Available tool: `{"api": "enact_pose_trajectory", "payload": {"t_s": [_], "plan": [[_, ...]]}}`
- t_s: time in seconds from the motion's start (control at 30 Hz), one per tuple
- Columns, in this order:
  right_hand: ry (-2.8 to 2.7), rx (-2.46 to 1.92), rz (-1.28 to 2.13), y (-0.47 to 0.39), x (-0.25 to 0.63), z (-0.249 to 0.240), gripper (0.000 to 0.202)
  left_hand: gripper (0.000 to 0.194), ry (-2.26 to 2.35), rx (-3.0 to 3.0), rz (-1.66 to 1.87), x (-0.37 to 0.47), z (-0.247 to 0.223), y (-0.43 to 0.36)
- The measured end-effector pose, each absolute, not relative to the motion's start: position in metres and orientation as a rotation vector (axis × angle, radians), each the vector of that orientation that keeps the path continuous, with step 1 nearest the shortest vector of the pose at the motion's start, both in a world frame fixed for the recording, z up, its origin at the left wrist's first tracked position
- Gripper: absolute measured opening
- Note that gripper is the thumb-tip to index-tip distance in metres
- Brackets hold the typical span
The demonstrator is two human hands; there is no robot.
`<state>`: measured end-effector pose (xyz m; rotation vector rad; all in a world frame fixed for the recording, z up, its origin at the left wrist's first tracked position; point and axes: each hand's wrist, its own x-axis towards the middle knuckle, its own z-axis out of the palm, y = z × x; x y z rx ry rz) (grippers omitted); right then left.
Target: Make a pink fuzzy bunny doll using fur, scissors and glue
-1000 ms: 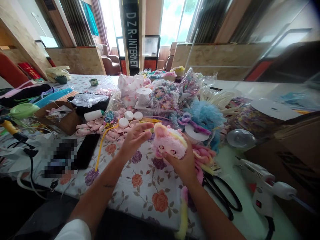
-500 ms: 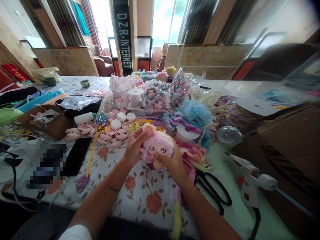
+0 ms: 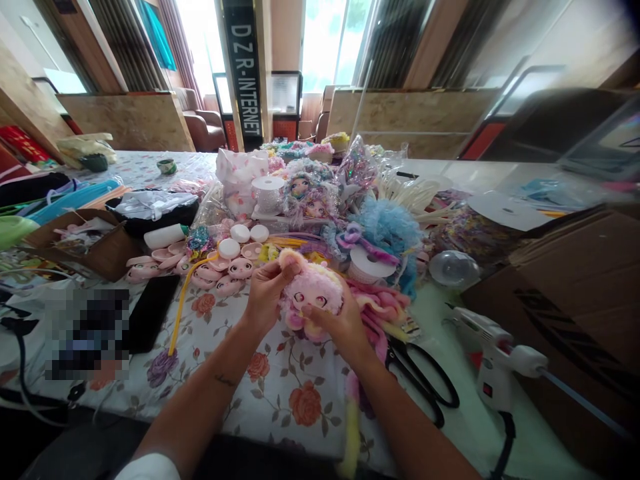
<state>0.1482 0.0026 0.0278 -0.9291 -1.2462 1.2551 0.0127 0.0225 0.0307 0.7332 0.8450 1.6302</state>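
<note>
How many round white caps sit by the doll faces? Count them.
3: left cap, in front; middle cap, behind it to the right; right cap, beside that. More may be hidden.

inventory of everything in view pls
plush doll: one, pink, front centre
face pieces: several, pink, left of doll
discs: three, white, by face pieces
craft pile: uncounted, multicoloured, behind doll
scissors: one, black, right of doll
glue gun: one, white, far right
cardboard boxes: two, brown, left and right
flat slab: one, black, front left
tablecloth: one, floral white, underneath
sign: one, black, background
left grip: one, bare, pinching ear
right grip: one, bare, holding doll
</note>
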Motion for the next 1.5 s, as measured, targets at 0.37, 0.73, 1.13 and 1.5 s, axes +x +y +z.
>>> {"api": "enact_pose_trajectory", "payload": {"t_s": [0.37, 0.73, 1.13, 1.5], "plan": [[-1.216, -1.027, 1.224, 0.003, 0.15, 0.024, 0.084, 0.027, 0.867, 0.693, 1.672, 0.019, 0.031, 0.022], [-1.154, -1.03, 1.222, 0.008, 0.151, 0.016, 0.084, 0.029, 0.905, 0.634, 1.686, 0.025, 0.033, 0.021], [-1.136, -1.025, 1.255, 0.007, 0.151, 0.014, 0.085, 0.026, 0.904, 0.658, 1.668, 0.023, 0.033, 0.02], [-1.14, -1.033, 1.277, 0.01, 0.154, 0.014, 0.087, 0.027, 0.914, 0.715, 1.638, 0.022, 0.031, 0.019]]}}
